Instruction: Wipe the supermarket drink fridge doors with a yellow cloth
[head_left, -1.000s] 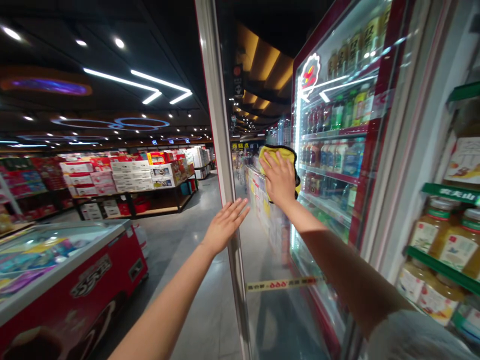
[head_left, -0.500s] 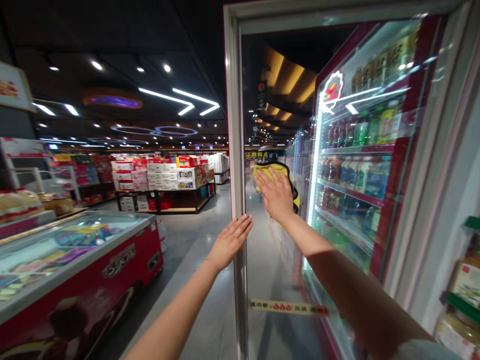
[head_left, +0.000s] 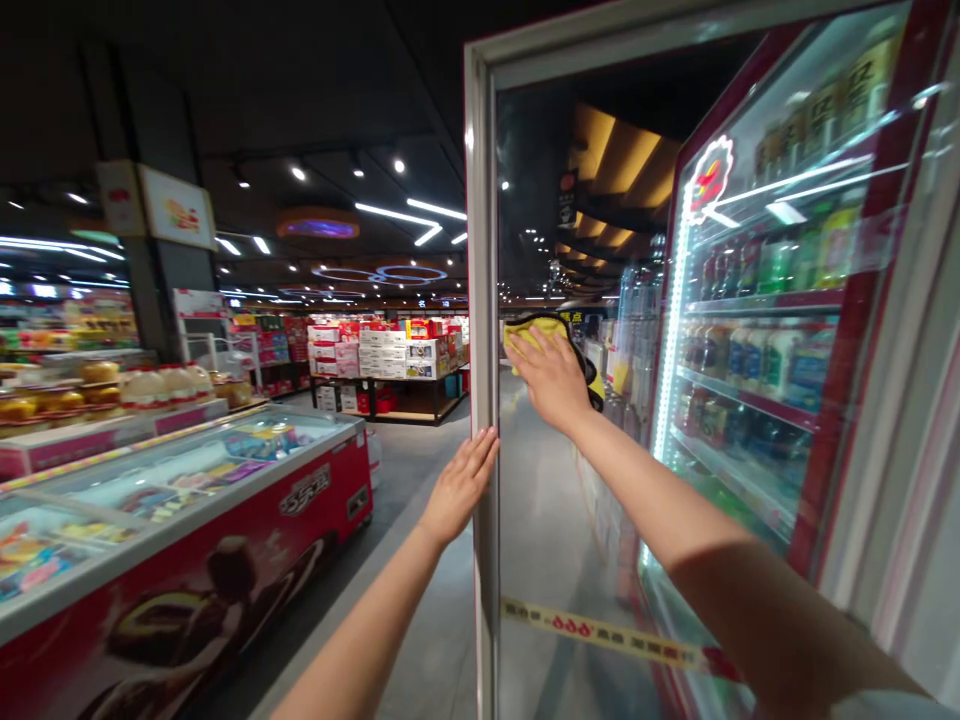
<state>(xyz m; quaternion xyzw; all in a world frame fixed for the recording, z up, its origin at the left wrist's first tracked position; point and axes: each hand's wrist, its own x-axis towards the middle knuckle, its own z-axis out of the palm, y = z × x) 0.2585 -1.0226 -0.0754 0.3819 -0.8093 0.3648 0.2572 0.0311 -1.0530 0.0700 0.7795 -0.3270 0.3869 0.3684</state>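
Note:
A glass door [head_left: 555, 520] with a pale metal frame [head_left: 486, 560] stands swung open in front of me. With fingers flat across it, my right hand [head_left: 551, 375] presses a yellow cloth [head_left: 556, 325] with black edging against the glass. Part of the cloth is hidden behind the palm and fingers. My left hand [head_left: 461, 485] lies with straight fingers on the door frame's outer edge, lower than the right one. A yellowish printed strip [head_left: 600, 632] crosses the lower glass.
Lit shelves of bottled drinks [head_left: 757, 350] show through or in the glass at right. A red chest freezer [head_left: 330, 520] with packaged goods runs along the left. Stacked boxes [head_left: 397, 355] sit on a low display stand farther back, and jars [head_left: 169, 385] stand behind the freezer.
My view has turned left, so the freezer and box stacks show farther right and a pillar with signs appears. The right hand with the cloth has shifted slightly on the glass; the left stays on the frame.

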